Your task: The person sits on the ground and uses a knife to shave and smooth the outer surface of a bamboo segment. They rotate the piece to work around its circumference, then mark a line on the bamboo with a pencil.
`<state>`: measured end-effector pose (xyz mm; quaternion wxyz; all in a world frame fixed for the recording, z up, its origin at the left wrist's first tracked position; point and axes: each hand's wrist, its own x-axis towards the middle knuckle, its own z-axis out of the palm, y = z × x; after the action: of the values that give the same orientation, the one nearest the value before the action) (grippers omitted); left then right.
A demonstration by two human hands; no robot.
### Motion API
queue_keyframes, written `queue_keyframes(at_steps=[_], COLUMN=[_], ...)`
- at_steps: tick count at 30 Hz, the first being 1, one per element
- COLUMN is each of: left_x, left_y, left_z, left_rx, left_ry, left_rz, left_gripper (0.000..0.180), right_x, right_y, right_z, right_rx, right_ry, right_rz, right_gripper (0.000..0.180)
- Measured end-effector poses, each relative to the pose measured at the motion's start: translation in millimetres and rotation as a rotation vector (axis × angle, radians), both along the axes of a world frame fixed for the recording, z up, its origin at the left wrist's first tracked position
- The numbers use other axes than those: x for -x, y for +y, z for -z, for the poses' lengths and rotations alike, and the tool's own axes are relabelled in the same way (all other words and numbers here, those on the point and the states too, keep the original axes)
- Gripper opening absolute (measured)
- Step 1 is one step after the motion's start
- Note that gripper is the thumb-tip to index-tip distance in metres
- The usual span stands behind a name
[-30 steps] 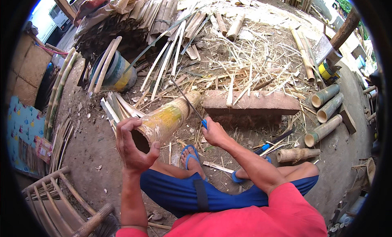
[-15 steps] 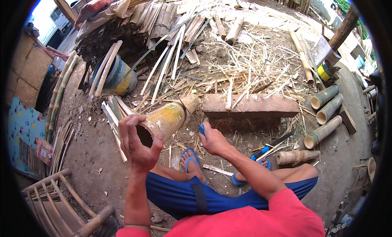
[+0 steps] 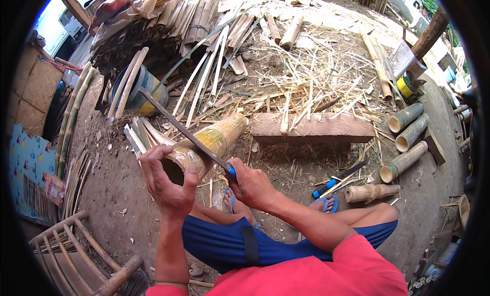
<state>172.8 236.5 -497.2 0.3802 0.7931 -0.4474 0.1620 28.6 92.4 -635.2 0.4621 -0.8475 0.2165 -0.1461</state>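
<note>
Nearest to me, my left hand (image 3: 168,186) wraps the open near end of a thick bamboo section (image 3: 206,145), fingers curled over the rim and thumb up along the cut edge. My right hand (image 3: 252,186) is just beside it, fist closed around the blue handle of a long blade (image 3: 178,127) — the steel lies across the top of the bamboo and runs up to the far left. The bamboo slants away toward the far right, its far end close to a flat wooden block (image 3: 311,129); I cannot tell whether they touch. Bare dirt lies open between my knees and the block. To the right, 3 short bamboo tubes (image 3: 408,138) lie side by side, well apart from my hands. Left of the bamboo, a bundle of split strips (image 3: 140,135) crowds in. Farther off, a bucket (image 3: 140,89) stands before stacked slats — litter of shavings covers the far ground.
</note>
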Motion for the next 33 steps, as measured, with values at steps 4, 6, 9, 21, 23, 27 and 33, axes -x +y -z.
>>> queue_keyframes(at_steps=[4,6,9,21,23,27,33], left_x=[-2.3,-6.5,-10.8,-2.6,-1.2,-0.7,-2.8], left_y=[-1.1,-1.5,-0.9,-9.6,-8.9,-7.8,-10.2], left_z=[0.2,-0.2,0.4,6.5,6.0,6.7,6.2], left_rx=[0.014,0.033,0.035,0.042,0.053,0.081,0.048], left_ry=[0.073,0.101,0.078,0.045,0.091,0.108,0.097], left_rz=[-0.097,-0.096,-0.079,-0.137,-0.155,-0.175,-0.196], left_gripper=[0.049,0.049,0.049,0.041,0.040,0.039,0.038], right_x=[-7.9,-9.2,-7.6,-6.9,-14.3,-24.5,-23.7], right_y=[16.9,13.6,3.0,12.7,14.4,-2.8,6.8], right_z=[12.5,24.1,37.3,0.7,0.8,6.9,13.4], right_rx=[-0.114,-0.125,-0.090,-0.098,-0.098,-0.091,-0.114], right_ry=[0.069,0.139,0.131,0.044,0.061,0.175,0.075], right_rz=[0.206,0.090,0.053,0.015,0.000,0.199,0.067], right_gripper=[0.037,0.036,0.033,0.031,0.029,0.028,0.031])
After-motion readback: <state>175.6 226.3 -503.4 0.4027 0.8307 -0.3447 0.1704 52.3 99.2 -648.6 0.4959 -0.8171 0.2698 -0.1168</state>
